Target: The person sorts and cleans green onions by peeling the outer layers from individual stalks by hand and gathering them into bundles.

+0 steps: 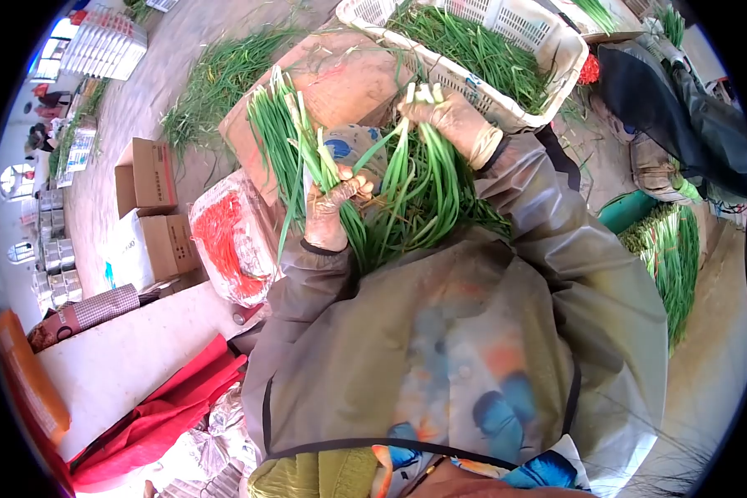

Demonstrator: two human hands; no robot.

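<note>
My left hand (332, 214), in a pale thin glove, is closed around a bunch of long green chives (284, 137); their leaves hang to its left. To its right, my gloved right hand (455, 123) is wrapped round another bunch of chives (430, 170), with the whitish stem ends sticking out above the fingers and the leaves trailing down. A heap of loose chives (398, 232) lies in my lap, against the grey see-through smock (407, 332).
A white plastic crate (568, 62) with greens stands ahead right. Loose greens (224, 79) lie on the floor ahead left. Red ties (228, 236) sit on a box at left, near cardboard boxes (147, 178). A person's boot (656, 166) and stacked greens (676, 266) are at right.
</note>
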